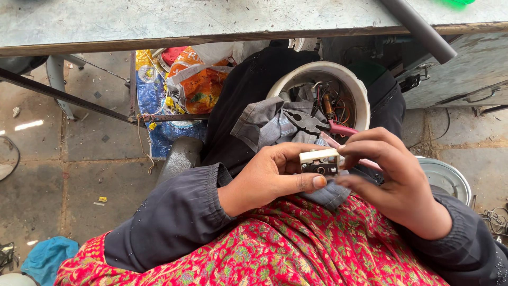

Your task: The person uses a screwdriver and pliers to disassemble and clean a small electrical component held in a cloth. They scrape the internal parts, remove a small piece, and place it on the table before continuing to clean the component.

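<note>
Two hands are meeting over the lap: the left hand [264, 180] is pinching a small cream switch block [319, 161] between thumb and fingers [309, 182], while the right hand [394, 180] is curling its fingers [365, 149] around the block's far side and a pink-handled tool [338, 144].

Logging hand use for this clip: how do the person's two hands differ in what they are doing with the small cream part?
The left hand grips the small cream part, thumb beneath it and fingers curled behind. The right hand does not carry the part; its fingertips come in from the side at the part's edge, with a pink-handled tool running behind them. The left shows its thumb side, the right its back. Both have dark sleeves and sit above the lap.
</note>
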